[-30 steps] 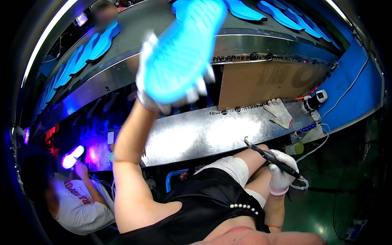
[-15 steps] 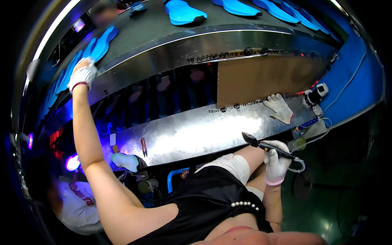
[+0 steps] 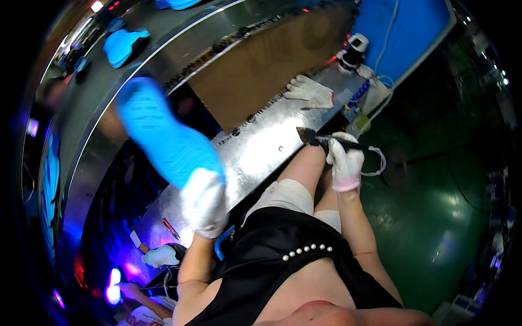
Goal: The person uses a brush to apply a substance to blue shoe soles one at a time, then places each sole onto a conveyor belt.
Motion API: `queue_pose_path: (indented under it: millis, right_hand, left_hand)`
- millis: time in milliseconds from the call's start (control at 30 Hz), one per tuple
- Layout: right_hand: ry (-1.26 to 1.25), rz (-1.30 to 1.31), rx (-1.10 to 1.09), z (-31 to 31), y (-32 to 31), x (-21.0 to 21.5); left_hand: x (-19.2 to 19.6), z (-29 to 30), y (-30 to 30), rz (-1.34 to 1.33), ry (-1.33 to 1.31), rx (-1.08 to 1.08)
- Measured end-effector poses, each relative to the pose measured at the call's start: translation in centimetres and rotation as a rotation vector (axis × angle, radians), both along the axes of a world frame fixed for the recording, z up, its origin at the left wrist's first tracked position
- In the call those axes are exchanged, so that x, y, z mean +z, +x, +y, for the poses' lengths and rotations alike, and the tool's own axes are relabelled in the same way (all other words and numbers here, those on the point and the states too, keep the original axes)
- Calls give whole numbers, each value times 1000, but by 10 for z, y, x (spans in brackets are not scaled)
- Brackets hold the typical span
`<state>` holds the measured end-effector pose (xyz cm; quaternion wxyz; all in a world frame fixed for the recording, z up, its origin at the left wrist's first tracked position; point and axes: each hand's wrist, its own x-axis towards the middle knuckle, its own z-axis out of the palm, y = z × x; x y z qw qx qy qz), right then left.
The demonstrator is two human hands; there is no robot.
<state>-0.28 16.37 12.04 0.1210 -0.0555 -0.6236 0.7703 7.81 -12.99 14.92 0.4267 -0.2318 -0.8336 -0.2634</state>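
My left hand (image 3: 204, 204), in a white glove, is closed on one end of a bright blue shoe sole (image 3: 166, 136). The sole is held up over the metal ledge, its long side slanting to the upper left, with moulded lines on the visible face. My right hand (image 3: 347, 162), also gloved with a pink cuff, wraps round the black handle of a brush (image 3: 308, 135). Its flat bristle head points left above my knee, apart from the sole, and a thin pale tube (image 3: 380, 163) loops from its rear end.
A metal ledge (image 3: 261, 155) runs before me, bearing a loose white glove (image 3: 310, 92) and red-handled thread snips (image 3: 171, 229). Behind stands a cardboard sheet (image 3: 261, 70). Blue soles (image 3: 124, 46) lie on the dark conveyor (image 3: 92, 108). A co-worker's arm (image 3: 144, 299) shows at lower left.
My left hand has come back from the row of soles on the conveyor, bringing a blue sole close to me. The view has swung round; my right hand still grips the brush.
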Motion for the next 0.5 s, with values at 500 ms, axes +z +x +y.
queue_pose_path:
  millis: [500]
  right_hand:
    - [-455, -219, 37, 1, -1, -24]
  left_hand:
    - [-105, 53, -63, -1412, 2051, -770]
